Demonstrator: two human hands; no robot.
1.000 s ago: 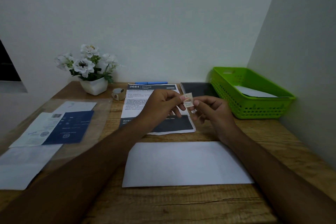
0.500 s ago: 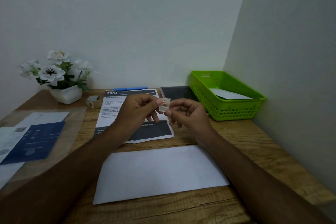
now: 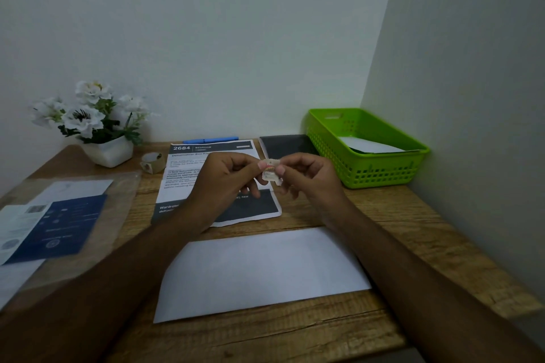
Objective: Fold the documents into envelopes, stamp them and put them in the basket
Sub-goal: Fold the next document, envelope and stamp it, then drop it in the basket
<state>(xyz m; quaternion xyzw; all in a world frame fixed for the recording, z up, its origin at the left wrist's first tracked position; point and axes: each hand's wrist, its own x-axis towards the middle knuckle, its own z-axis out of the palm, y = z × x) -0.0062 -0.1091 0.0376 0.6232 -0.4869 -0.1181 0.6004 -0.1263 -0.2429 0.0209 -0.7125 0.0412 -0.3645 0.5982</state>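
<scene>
The stamp (image 3: 270, 171) is being held in the air between both hands, above the far part of the desk (image 3: 398, 224) and clear of everything on it. The left hand (image 3: 224, 183) is pinching its upper left edge between thumb and forefinger, with the other fingers curling loosely underneath. The right hand (image 3: 309, 177) is pinching the right side in the same way, its remaining fingers also tucked in. Two opposing pinches on so small a piece suggest the person is working it free of a backing or readying its sticky side, though whether a backing is coming away is too small to tell.

The envelope (image 3: 259, 271) is lying flat nearest the person, directly below the hands, plain face up, probably waiting there so the stamp can be brought straight down onto it. The document (image 3: 182, 183) is lying just beyond it, partly hidden by the left hand. The basket (image 3: 383, 168) is sitting at the far right against the wall, with a white paper (image 3: 371, 146) already lying inside, within easy reach for the finished envelope.
</scene>
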